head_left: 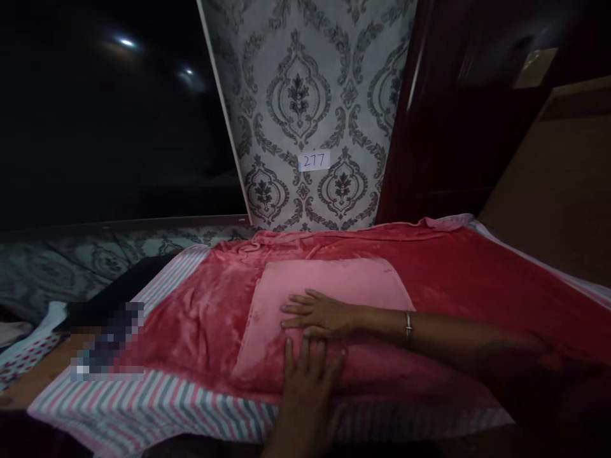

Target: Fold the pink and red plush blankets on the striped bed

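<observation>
A pink, smooth, flat cloth panel [334,277] lies across the red plush fabric [458,286], its lower part shading into red plush. I cannot tell if the two are one piece. My right hand [327,315], with a silver bangle on its wrist, reaches in from the right and rests palm down on the pink panel, fingers spread to the left. Just below it, my left hand [308,381] lies flat with fingers apart on the red plush near the front edge. Neither hand grips anything.
A striped cloth [157,401] shows beneath the red fabric along the front and sides. At the left lies a pixelated patch [107,343]. Behind are a large dark screen [119,127], a patterned wall with a paper label [314,160], and a brown box [558,184] at the right.
</observation>
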A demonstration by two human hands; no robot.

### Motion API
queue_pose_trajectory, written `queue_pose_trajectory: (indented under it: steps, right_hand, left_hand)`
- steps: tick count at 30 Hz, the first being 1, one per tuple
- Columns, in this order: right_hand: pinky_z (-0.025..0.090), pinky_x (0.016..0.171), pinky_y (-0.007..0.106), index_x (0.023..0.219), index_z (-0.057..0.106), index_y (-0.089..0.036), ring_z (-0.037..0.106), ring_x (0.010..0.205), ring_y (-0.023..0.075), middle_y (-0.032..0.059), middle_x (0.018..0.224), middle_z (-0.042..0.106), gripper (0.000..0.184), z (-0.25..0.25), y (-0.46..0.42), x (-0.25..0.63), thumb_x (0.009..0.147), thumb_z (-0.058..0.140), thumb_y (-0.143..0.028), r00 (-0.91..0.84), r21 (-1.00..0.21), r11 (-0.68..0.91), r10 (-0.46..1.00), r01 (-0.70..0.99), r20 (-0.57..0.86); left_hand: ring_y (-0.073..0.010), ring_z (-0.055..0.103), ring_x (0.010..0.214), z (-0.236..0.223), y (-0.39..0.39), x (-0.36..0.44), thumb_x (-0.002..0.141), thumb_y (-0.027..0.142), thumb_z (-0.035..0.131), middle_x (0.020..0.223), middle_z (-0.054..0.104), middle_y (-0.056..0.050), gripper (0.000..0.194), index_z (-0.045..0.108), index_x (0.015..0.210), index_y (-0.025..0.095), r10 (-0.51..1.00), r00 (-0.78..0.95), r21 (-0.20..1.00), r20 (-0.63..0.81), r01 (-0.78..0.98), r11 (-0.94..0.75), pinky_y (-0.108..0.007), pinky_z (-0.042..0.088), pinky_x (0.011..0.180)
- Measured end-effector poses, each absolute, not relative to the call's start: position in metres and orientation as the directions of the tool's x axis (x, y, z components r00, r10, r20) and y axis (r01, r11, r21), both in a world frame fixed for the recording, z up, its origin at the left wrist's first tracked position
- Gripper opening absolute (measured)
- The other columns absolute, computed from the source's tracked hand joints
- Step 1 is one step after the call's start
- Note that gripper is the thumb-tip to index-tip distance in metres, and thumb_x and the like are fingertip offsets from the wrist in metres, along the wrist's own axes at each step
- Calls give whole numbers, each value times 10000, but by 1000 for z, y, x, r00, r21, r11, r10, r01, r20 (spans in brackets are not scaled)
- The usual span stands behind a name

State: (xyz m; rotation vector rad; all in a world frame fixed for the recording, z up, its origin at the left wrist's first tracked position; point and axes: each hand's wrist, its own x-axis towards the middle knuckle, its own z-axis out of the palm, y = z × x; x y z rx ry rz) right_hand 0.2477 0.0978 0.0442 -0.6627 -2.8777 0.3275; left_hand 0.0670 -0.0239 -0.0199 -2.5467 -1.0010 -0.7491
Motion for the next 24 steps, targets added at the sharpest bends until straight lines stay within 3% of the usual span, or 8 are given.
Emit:
queue_pose_trajectory:
  steps: [4, 7, 12, 18, 21, 24]
  right_hand:
    - [85, 1162, 641, 1540, 320, -347, 98, 1510, 317, 49, 1633, 207, 567, 41, 140, 249, 1010, 378, -539, -850, -192, 846, 520, 498, 83]
    - [159, 1172, 604, 1544, 324, -329, 154, 1498, 337, 51, 1640, 184, 604, 39, 190, 260, 994, 388, -571, -745, -226, 733, 665, 642, 40]
    - [204, 1213, 465, 1551, 331, -248, 298, 1463, 251, 64, 1579, 353, 618, 18, 233, 267, 1012, 296, -548, -600, -393, 562, 799, 728, 31]
    - [195, 1221, 454, 1542, 356, -236, 321, 1453, 235, 63, 1559, 391, 615, 11, 234, 267, 1015, 265, -540, -567, -392, 544, 821, 742, 65]
    - [188, 1208, 521, 1557, 318, -242, 264, 1475, 276, 81, 1597, 312, 634, 28, 225, 261, 1013, 263, -562, -504, -331, 484, 863, 810, 30]
    - [127, 1167, 654, 1546, 334, -302, 154, 1498, 347, 68, 1630, 220, 596, 45, 199, 242, 1012, 288, -561, -479, -242, 489, 872, 838, 105]
  left_hand:
    - [-400, 236, 1472, -47, -24, 74, 729, 510, 716, 1571, 388, -86, 781, 476, 1449, 324, 522, 539, -79, 661, 742, -665, -639, 131, 1171]
    - [-397, 240, 1472, -52, -22, 76, 734, 520, 702, 1578, 378, -82, 760, 495, 1437, 317, 499, 536, -76, 681, 730, -680, -626, 146, 1174]
    - [-389, 216, 1483, -54, -21, 74, 741, 466, 693, 1587, 364, -60, 761, 472, 1455, 327, 519, 537, -66, 665, 735, -675, -615, 144, 1177]
    - [-388, 204, 1489, -40, -28, 69, 772, 447, 677, 1617, 293, -76, 796, 394, 1503, 312, 554, 596, -89, 581, 724, -684, -609, 174, 1170]
    - [-377, 226, 1483, -21, -32, 62, 787, 446, 666, 1625, 274, -75, 803, 361, 1516, 304, 565, 643, -68, 517, 688, -722, -623, 177, 1169]
    - [-320, 289, 1464, -4, -31, 47, 817, 400, 635, 1576, 383, -59, 719, 404, 1488, 286, 591, 619, -19, 518, 699, -715, -624, 108, 1198]
